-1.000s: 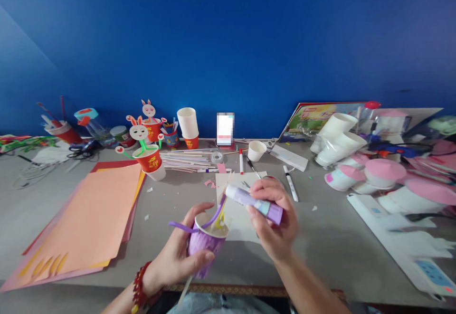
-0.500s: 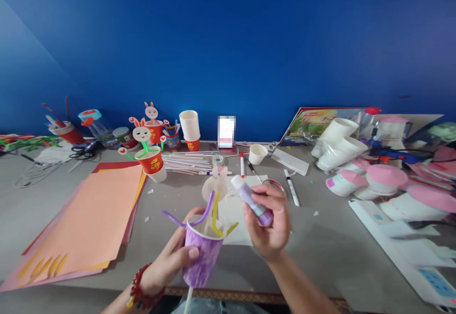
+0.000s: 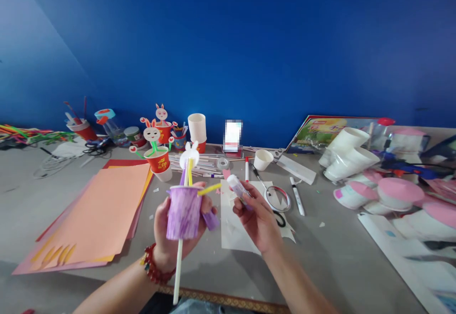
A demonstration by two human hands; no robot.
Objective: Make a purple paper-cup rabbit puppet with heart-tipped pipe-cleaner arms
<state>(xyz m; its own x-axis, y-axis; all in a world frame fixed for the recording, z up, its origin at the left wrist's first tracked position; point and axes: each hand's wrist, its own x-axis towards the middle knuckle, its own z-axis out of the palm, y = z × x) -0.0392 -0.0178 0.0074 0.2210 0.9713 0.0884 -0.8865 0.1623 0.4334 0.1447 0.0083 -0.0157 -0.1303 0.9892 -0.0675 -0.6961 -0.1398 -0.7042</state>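
Observation:
My left hand (image 3: 167, 231) is wrapped round a purple paper cup (image 3: 183, 212) and holds it upright above the table. A white straw (image 3: 177, 271) sticks out of the cup's bottom. Purple and yellow strips and a white bunny-head cutout (image 3: 189, 158) rise from its top. My right hand (image 3: 257, 219) grips a purple glue stick (image 3: 238, 186) with a white cap, tilted up to the left, just right of the cup. A white sheet (image 3: 235, 228) lies on the table under both hands.
A stack of orange and pink paper sheets (image 3: 92, 214) lies at left. Red bunny cups (image 3: 158, 158), white cups (image 3: 197, 126), straws, markers (image 3: 296, 195), a tape ring (image 3: 278, 198) and scissors stand beyond the hands. Pink-topped white cups (image 3: 395, 193) crowd the right.
My left hand has raised the purple cup and turned it upright, so the bunny head now stands above it. My right hand moved the glue stick away to the right.

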